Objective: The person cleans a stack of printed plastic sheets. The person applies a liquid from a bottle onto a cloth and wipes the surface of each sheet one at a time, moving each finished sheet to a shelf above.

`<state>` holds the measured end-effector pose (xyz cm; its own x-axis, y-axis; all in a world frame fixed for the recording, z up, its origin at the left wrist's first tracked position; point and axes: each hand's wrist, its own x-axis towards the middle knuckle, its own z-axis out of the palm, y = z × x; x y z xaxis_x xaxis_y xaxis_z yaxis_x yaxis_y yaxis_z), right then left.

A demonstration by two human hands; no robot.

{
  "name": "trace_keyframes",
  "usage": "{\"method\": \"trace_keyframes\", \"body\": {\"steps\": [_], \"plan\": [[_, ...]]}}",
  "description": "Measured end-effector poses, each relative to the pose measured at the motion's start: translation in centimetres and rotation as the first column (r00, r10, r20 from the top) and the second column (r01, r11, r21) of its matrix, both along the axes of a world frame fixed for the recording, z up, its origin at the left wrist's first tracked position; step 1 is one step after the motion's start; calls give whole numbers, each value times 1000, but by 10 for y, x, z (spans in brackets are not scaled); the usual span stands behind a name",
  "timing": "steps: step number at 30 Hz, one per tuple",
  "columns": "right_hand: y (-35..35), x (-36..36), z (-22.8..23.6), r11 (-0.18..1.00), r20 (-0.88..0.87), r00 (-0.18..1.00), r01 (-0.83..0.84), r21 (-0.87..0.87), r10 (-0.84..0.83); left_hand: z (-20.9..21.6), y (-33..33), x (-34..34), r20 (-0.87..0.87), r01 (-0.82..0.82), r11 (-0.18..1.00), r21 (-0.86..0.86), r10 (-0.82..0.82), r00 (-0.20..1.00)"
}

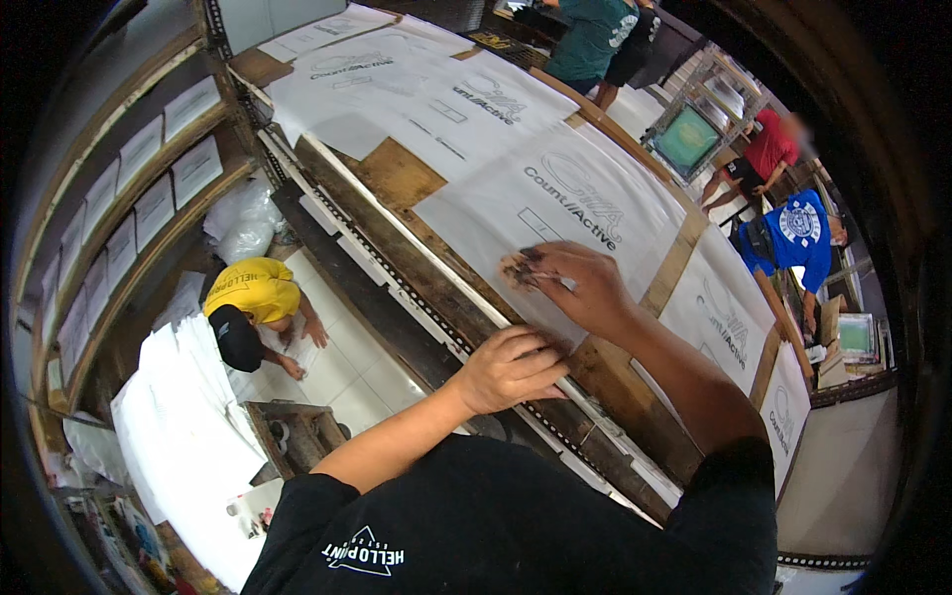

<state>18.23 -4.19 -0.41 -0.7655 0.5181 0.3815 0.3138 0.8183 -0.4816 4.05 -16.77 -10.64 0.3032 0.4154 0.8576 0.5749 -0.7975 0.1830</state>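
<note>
A white translucent plastic sheet [476,213] with black print lies on the long wooden table in front of me. Over its near corner my right hand [585,288] pinches a small, crumpled, brown-stained wad [516,271], which looks like a rag. The wad rests on or just above the sheet; I cannot tell which. Lower down, at the table's near edge, my left hand [514,371] is closed, its fingers curled close to the sheet's corner. What those fingers hold, if anything, is hidden.
More printed sheets [327,67] lie along the table, with bare wood strips [402,177] between them. Below left, a person in yellow [253,290] crouches beside stacked white sheets [183,397]. Shelves [149,164] line the left. Several people stand beyond the table, near framed screens [687,141].
</note>
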Motion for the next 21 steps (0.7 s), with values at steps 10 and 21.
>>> {"method": "trace_keyframes", "body": {"steps": [10,21], "plan": [[75,-161,-13,972,-160,961,-211,98,225,-7,3,0,-19,1,999,39,0,1000],[55,-107,70,866,-283,948,-259,-428,144,-1,2,-2,-1,25,1000,-8,-25,1000]]}}
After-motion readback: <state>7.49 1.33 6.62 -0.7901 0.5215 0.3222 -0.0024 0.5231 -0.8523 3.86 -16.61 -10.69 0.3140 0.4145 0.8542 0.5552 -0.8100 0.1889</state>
